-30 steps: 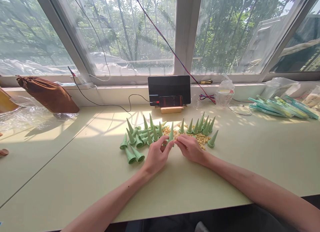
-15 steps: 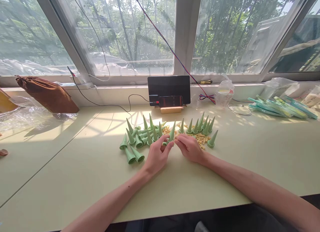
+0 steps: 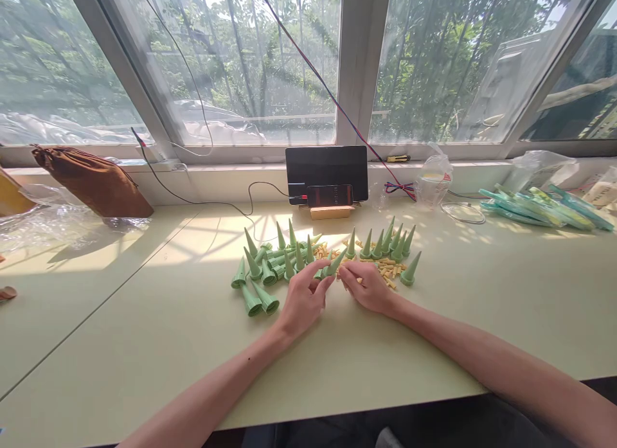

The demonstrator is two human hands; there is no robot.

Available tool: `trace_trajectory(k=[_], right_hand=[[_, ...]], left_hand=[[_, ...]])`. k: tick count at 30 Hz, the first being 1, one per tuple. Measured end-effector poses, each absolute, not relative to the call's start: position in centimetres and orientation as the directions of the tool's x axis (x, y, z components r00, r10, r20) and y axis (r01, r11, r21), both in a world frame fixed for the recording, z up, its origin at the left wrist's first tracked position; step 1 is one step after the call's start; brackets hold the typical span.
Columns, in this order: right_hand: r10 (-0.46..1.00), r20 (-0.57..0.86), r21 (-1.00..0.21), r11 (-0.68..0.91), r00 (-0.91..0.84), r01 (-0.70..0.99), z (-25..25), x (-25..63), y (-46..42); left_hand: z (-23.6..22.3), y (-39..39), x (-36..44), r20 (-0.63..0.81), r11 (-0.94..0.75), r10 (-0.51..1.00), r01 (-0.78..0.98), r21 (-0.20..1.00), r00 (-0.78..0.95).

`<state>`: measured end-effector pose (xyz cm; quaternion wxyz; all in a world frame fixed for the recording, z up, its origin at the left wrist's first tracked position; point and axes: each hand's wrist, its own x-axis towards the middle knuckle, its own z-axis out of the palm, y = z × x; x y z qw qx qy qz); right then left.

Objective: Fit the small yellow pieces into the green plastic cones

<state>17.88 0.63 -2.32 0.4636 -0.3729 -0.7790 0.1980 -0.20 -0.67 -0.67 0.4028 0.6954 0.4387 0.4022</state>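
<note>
My left hand (image 3: 303, 301) pinches the wide end of a green plastic cone (image 3: 335, 264), which is tilted with its tip pointing up and to the right. My right hand (image 3: 367, 285) is closed with its fingertips at that cone, beside a scatter of small yellow pieces (image 3: 389, 267); what it pinches is too small to make out. A heap of green cones (image 3: 270, 261) stands and lies to the left. Several upright green cones (image 3: 389, 241) stand in a group behind my right hand.
A black tablet (image 3: 326, 167) and a phone on a wooden stand (image 3: 330, 198) sit at the back by the window sill. A brown pouch (image 3: 91, 181) lies far left, teal packets (image 3: 540, 206) far right, a plastic bag (image 3: 434, 175) near them. Cables run along the sill.
The cone in my left hand has tipped from nearly upright to leaning right. My right hand's fingers have shifted slightly toward its tip. Both arms stay in place.
</note>
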Motion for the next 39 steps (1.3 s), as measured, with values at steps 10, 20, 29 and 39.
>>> trace_trajectory(k=[10,20,29,39], right_hand=[[0.847,0.456,-0.808,0.523,-0.274,0.271,-2.35,17.81,0.88],[0.81,0.513,-0.732,0.586,-0.284,0.349,-2.27,17.74,0.88],[0.748,0.59,-0.618,0.661,-0.304,0.426,-2.69,18.03,1.1],[0.607,0.704,-0.413,0.773,-0.37,0.482,-2.92,18.14,1.26]], left_hand=[[-0.65,-0.73,-0.04,0.252,-0.349,0.923,0.357,0.867,0.289],[-0.73,-0.68,-0.1,0.301,-0.4,0.909,0.402,0.823,0.288],[-0.74,-0.73,-0.11,0.313,-0.41,0.905,0.399,0.82,0.288],[-0.65,-0.77,-0.14,0.28,-0.382,0.912,0.372,0.846,0.299]])
